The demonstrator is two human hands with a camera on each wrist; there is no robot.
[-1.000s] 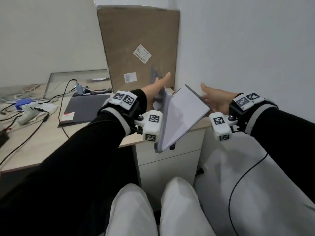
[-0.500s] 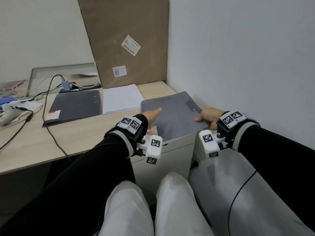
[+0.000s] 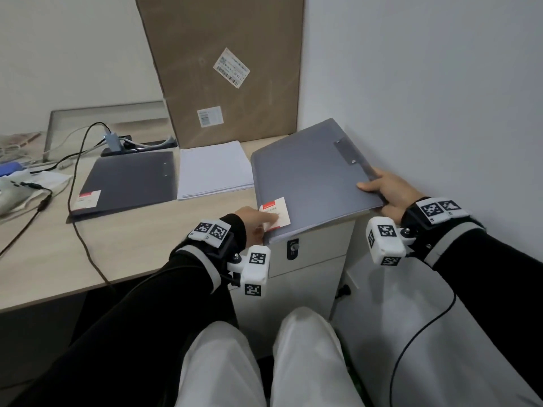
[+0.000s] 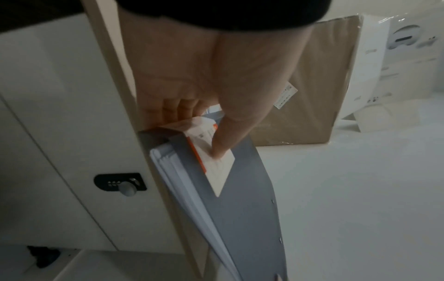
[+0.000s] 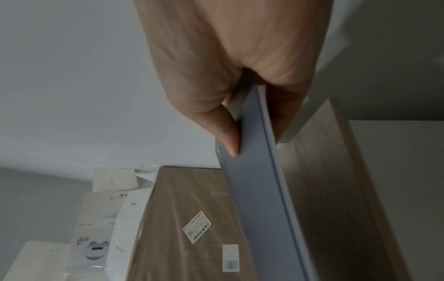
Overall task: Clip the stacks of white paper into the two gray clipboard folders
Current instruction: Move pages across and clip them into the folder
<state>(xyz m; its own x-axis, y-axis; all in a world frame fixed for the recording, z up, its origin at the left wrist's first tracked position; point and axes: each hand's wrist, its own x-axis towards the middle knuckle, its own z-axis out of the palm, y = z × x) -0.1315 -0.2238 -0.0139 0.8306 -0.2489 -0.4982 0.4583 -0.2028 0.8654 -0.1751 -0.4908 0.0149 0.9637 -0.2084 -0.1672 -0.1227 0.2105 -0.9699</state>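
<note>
Since a second ago the gray folder (image 3: 313, 177) has come down from its tilted, half-open pose in the air: its cover is closed over the paper and it lies almost flat at the right end of the tabletop (image 3: 123, 245), its near edge hanging past the tabletop's front above the white drawer unit (image 3: 308, 259). The left hand (image 3: 254, 223) has a grip on the near left corner, thumb pressed on the red-and-white label (image 3: 274, 214) on top and fingers curled beneath; the left wrist view shows white sheets (image 4: 182, 182) sandwiched inside. The right hand (image 3: 388, 192) pinches the right edge, thumb on the cover and fingers under, just below the clip's metal plate (image 3: 346, 152). From these two grips the folder's long axis runs away from the person toward the brown cardboard box (image 3: 223, 66) leaning on the wall. Outward to the left lies the loose stack of white paper (image 3: 214, 170), just beside the held folder, and beyond it, touching or nearly so, the second gray folder (image 3: 129, 180), closed and flat. Cables (image 3: 79, 183) trail across the tabletop farther left. One folder looks filled; the remaining stack and folder both lie to the left of the grips, so the left hand is the nearer one to reach them.
</note>
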